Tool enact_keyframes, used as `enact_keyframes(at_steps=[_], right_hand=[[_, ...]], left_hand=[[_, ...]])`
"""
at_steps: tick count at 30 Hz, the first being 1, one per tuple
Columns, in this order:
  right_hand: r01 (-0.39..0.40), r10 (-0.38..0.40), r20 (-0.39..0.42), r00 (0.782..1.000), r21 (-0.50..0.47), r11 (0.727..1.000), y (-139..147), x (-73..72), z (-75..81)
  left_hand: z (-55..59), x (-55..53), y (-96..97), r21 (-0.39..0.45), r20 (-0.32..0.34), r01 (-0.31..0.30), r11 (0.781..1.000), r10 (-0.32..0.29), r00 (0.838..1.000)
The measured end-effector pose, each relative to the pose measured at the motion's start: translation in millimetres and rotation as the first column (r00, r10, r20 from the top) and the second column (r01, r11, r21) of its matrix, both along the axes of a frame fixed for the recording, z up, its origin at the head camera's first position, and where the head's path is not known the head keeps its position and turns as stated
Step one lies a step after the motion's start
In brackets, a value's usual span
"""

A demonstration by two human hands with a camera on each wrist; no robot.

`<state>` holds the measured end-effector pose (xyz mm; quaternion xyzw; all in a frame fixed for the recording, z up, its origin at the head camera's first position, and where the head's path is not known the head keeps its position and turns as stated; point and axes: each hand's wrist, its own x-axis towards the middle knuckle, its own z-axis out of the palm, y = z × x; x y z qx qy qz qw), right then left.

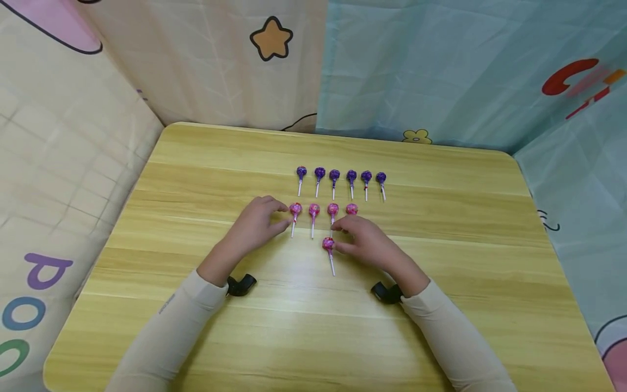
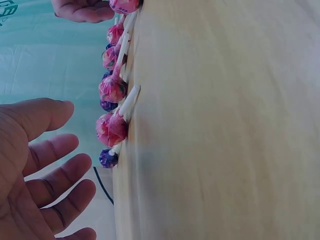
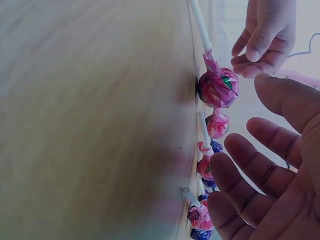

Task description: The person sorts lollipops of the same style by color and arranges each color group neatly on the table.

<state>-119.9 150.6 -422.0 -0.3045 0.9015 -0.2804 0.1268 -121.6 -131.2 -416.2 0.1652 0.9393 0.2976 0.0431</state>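
Note:
My left hand (image 1: pixel 257 222) is beside the leftmost pink lollipop (image 1: pixel 295 209), its fingers loosely spread and holding nothing. In the left wrist view a gap shows between those fingers and the pink row. My right hand (image 1: pixel 366 240) hovers over the right end of that row, partly covering the pink lollipop (image 1: pixel 351 208) there. Closer to me lies a single pink lollipop (image 1: pixel 328 244), its stick pointing my way. The right thumb overlaps the edge of its head in the head view. From the right wrist, this lollipop (image 3: pixel 219 90) appears outside the relaxed, parted fingers.
Behind the pink row is a row of several purple lollipops (image 1: pixel 334 175), sticks toward me. All lie on a wooden table (image 1: pixel 465 245) with rounded corners. Printed curtains (image 1: pixel 431 71) hang along its back and sides. Black devices (image 1: pixel 387 293) are strapped at both wrists.

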Motion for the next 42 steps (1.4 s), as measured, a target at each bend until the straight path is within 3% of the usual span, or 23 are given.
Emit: enact_keyframes(at_steps=[7,25,42], right_hand=[[-0.028,0.028,-0.018,0.999,0.014,1.0,-3,1.9,-0.4],[-0.084,0.089,-0.058,0.994,0.085,0.993,-10,-0.4,0.9],[-0.14,0.153,-0.115,0.982,0.116,0.983,-16,-2.2,-1.5]], left_hand=[[1.0,3.5,-5.3,-0.02,-0.013,0.006,1.0,-0.006,1.0],[0.2,5.5,-18.4,-0.041,0.028,-0.014,0.999,0.015,0.999],[2.4,7.8,-18.4,-0.042,0.04,-0.019,0.999,0.021,0.999]])
